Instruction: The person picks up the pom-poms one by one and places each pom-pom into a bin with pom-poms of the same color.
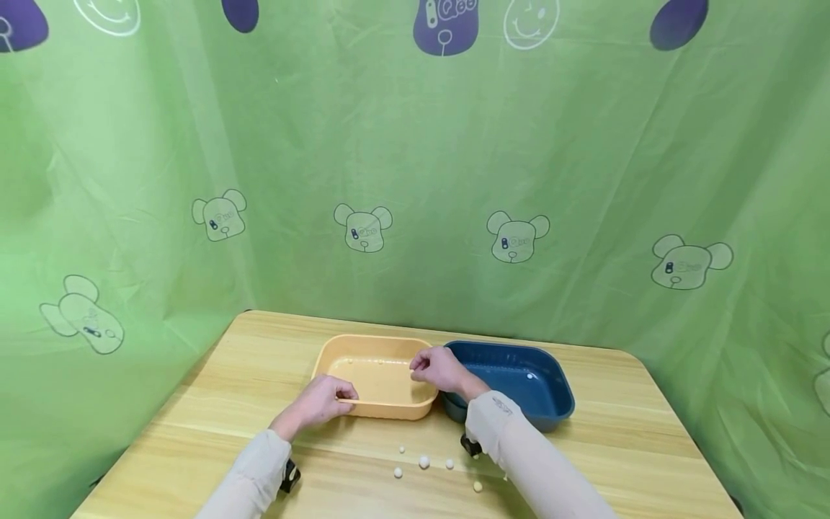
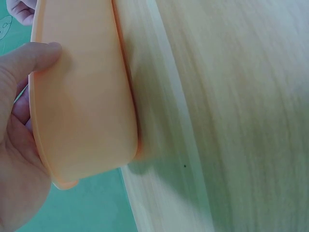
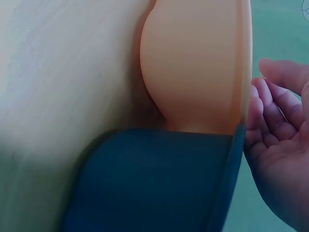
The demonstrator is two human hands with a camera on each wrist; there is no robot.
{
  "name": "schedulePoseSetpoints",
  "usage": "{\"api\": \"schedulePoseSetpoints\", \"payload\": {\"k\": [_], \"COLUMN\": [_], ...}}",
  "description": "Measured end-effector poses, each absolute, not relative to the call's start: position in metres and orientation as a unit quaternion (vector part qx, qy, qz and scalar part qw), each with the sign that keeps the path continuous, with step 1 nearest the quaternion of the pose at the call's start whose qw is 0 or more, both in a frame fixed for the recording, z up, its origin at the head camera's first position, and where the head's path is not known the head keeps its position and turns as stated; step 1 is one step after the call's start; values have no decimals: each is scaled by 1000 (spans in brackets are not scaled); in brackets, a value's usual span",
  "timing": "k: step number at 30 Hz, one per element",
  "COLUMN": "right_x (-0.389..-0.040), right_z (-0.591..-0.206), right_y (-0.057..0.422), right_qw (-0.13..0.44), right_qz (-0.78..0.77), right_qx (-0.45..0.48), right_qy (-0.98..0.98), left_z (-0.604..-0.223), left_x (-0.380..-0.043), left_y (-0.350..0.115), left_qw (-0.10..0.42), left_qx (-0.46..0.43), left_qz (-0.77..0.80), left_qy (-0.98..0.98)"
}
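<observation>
My left hand [image 1: 324,400] grips the front left rim of an orange tray [image 1: 389,411], and in the left wrist view the thumb lies on its outer wall. Above the tray's right side is my right hand [image 1: 441,369], fingers curled and thumb close to the index finger. A small pale ball, mostly hidden, seems pinched between these fingertips; the right wrist view shows only a pale speck there. Several tiny balls lie inside the orange tray along its back. Beside it stands a dark blue tray [image 1: 560,404] with a white ball [image 1: 529,375] in it.
In front of the trays, several loose balls lie on the wooden table [image 1: 648,447], among them a larger white ball [image 1: 424,462] and a yellowish ball [image 1: 478,486]. The trays touch or nearly touch. A green printed curtain [image 1: 415,288] hangs behind the table.
</observation>
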State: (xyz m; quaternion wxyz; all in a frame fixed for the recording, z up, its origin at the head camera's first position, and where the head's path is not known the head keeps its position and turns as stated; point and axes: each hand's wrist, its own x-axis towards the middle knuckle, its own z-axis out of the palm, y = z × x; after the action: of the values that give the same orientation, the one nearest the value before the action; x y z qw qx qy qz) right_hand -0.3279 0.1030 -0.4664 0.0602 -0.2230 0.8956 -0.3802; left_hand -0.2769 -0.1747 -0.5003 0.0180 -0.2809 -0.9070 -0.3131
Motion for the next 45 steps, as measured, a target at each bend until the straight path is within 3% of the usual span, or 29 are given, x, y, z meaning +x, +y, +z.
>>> {"api": "schedulePoseSetpoints", "payload": {"k": [30, 45], "right_x": [-337, -309], "right_z": [-467, -451], "right_y": [102, 125], "right_qw": [52, 7], "right_qz": [-368, -334], "right_qx": [-195, -259], "right_qy": [908, 906], "left_z": [-502, -501], "left_x": [-279, -277], "left_y": [-175, -175], "left_qw": [20, 20], "left_qx": [-287, -285], "left_qz": [-325, -321], "left_qy": [-901, -903]}}
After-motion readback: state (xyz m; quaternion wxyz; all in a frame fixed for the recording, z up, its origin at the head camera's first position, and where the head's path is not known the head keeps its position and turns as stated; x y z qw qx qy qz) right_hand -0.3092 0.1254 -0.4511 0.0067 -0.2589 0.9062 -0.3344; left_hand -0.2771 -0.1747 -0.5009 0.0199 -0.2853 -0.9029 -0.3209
